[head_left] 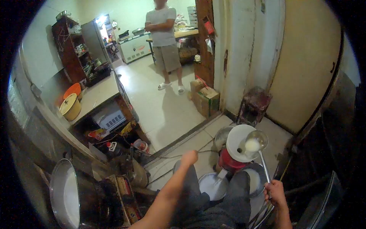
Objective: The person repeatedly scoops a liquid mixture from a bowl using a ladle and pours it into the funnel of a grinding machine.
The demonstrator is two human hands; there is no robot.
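Observation:
My right hand [274,192] is wrapped around the long handle of a metal ladle [264,163]. The ladle's bowl, with pale whitish contents, tilts over the right side of a white round hopper [235,142] that has a dark hole in it. Under the hopper is a red machine [228,161], with a pale spout pointing down into a pot of white liquid [212,186] between my knees. Another pot of white liquid [254,180] stands beside my right knee. My left hand [189,157] is closed near my left knee, with nothing visible in it.
A large metal pot [65,194] with white contents stands at lower left. A person [162,32] stands with arms crossed beyond the floor ledge. Nearby are a dark stool [254,105], a cardboard box [206,100] and a counter [95,95] with a yellow pot [71,107].

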